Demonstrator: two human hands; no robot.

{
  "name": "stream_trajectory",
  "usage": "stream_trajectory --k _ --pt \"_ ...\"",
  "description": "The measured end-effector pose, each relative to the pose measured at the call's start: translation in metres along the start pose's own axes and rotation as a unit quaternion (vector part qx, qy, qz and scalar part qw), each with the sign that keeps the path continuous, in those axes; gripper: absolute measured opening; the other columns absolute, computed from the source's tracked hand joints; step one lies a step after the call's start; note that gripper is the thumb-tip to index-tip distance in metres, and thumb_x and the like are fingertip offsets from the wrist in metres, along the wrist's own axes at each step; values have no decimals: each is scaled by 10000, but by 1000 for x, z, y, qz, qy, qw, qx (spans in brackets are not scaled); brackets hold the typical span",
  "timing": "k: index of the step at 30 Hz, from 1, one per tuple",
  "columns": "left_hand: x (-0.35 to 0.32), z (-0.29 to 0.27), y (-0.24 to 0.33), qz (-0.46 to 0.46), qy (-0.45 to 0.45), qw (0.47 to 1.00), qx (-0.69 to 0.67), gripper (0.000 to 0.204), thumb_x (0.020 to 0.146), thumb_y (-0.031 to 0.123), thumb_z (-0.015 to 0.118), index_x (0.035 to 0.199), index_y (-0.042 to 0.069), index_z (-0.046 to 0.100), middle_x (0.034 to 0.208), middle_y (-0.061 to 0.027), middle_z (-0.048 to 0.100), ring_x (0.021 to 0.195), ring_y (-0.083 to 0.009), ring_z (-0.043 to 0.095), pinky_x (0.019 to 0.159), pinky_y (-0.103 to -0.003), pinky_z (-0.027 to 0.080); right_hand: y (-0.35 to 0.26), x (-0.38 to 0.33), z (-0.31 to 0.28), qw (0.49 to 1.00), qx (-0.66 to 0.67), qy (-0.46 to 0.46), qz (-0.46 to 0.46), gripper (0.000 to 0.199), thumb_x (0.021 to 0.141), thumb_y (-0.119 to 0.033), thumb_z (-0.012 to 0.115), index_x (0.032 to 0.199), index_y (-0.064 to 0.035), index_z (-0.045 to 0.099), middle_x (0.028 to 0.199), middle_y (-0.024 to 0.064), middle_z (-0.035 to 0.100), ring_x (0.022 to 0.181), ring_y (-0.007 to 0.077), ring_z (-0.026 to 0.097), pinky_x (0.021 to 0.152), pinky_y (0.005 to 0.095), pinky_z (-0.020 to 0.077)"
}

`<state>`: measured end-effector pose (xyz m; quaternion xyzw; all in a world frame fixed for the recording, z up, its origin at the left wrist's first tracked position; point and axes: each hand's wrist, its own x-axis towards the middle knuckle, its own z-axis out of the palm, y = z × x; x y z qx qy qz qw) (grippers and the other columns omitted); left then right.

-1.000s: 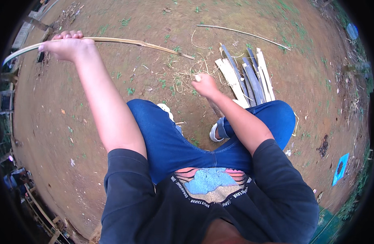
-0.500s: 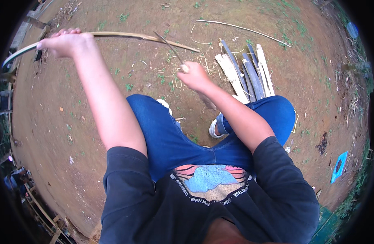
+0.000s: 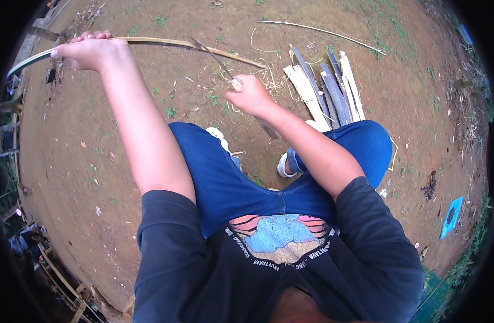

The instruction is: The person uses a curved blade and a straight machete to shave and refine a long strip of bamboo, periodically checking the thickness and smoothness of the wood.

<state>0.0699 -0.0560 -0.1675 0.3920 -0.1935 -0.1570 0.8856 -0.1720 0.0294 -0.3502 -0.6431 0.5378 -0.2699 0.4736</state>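
Note:
My left hand [image 3: 91,53], at the upper left, is closed around a long, thin strip of bamboo or wood [image 3: 155,41]. The strip bows from the far left edge toward the middle, its right end low over the ground. In my right hand [image 3: 251,97] is a knife [image 3: 213,56], gripped by the handle. Its narrow blade points up and to the left and crosses the strip right of my left hand. Whether the edge bites into the strip cannot be made out. My fingers cover most of the handle.
Beyond my right knee lies a pile of split slats [image 3: 335,97], some pale, some dark. Another thin strip [image 3: 322,36] rests on the dirt farther off. Curled shavings [image 3: 276,81] litter the ground near the strip's end. A blue flat piece [image 3: 451,217] lies at right.
The knife and my right hand have shifted slightly left, the blade crossing the strip nearer my left hand. My left hand keeps its hold on the strip.

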Motion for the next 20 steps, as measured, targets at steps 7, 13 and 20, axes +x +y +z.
stream_trajectory --k 7,13,20 --pt "21 -4 26 12 10 1000 1 579 997 621 229 759 103 329 579 1 374 426 -119 312 375 -265 240 135 1 -11 974 -68 24 214 196 762 -217 663 802 -28 628 782 176 664 743 326 657 688 419 512" --pt "16 -5 21 -12 12 1000 -1 568 984 634 239 805 103 333 574 3 364 431 -122 302 403 -266 236 28 2 20 1000 -1 26 7 169 781 -171 657 744 -28 575 599 70 579 562 178 591 573 374 500" --pt "51 -17 40 -12 19 992 -124 610 932 738 225 839 145 334 593 -2 375 432 -132 301 421 -318 266 128 6 -10 980 -99 -28 168 162 786 -180 658 896 -67 693 831 122 716 709 266 685 662 399 526"
